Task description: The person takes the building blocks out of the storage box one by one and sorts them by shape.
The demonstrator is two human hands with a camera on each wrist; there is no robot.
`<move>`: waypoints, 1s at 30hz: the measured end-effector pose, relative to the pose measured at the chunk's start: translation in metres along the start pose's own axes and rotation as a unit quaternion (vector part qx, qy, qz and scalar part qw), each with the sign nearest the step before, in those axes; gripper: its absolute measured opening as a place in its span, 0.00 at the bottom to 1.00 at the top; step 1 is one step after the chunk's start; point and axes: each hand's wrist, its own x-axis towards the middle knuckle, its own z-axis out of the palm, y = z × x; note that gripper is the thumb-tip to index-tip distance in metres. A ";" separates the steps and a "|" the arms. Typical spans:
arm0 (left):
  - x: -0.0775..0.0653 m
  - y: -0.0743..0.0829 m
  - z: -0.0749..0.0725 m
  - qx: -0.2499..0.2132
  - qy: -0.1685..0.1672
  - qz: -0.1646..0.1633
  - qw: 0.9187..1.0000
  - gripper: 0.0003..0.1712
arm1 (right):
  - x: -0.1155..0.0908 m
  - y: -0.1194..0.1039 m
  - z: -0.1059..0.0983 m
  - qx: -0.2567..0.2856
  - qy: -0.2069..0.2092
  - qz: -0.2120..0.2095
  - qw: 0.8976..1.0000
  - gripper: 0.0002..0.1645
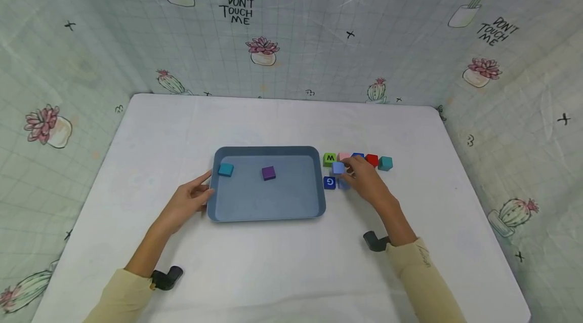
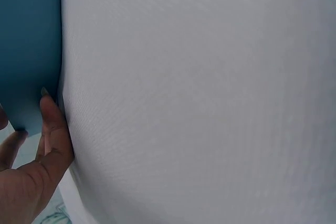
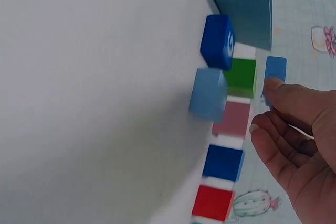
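My right hand (image 1: 364, 178) pinches a light blue block (image 1: 338, 168) between thumb and fingers, raised over the block group in the right wrist view. Under and around it are a dark blue block marked G (image 1: 329, 183), another light blue block (image 3: 208, 95), a green block (image 1: 330, 159), a pink block (image 3: 232, 118), a blue block (image 3: 223, 162), a red block (image 1: 372, 160) and a teal block (image 1: 385, 163). On the left, my left hand (image 1: 186, 204) rests its thumb and fingertips against the side of the blue-grey tray (image 1: 268, 214).
Inside the tray lie a teal block (image 1: 225, 169) near its left wall and a purple block (image 1: 268, 173) near the middle. The white table (image 1: 273, 272) extends around everything, with a patterned cloth (image 1: 296, 19) behind and at both sides.
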 end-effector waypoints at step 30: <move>0.000 0.002 0.001 0.011 0.006 -0.010 1.000 0.35 | -0.019 0.057 0.001 -0.004 0.011 0.042 0.999 0.25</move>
